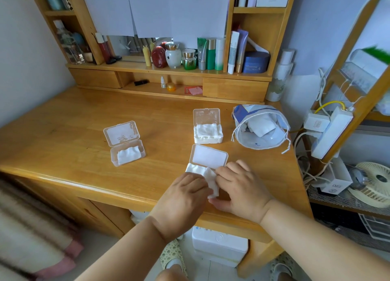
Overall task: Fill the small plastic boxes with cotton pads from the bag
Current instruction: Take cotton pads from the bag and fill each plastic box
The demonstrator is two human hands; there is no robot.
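From the head view, a glossy honey-coloured wooden desk (69, 137) with a rounded front edge carries 3 small clear plastic boxes, each rectangular with rounded corners and a hinged lid laid open. The left box (126, 143) sits apart on bare wood and holds a crumpled layer of soft white cotton pads. The far box (207, 126) is heaped with pads above its rim and lies just beside the bag (260, 128), a translucent drawstring pouch lying on its side with its mouth open toward the person and white pads visible inside. The near box (207, 159) lies close to the desk's front edge, its base mostly hidden under both hands. The left hand (183, 198) has its fingers curled down onto a fluffy white cotton pad (212, 180) over that base. The right hand (242, 187) pinches the same pad from the other side, thumb low along the box's near edge. Open wood stretches wide on the left; on the right the bag sits near the desk's slanted edge.
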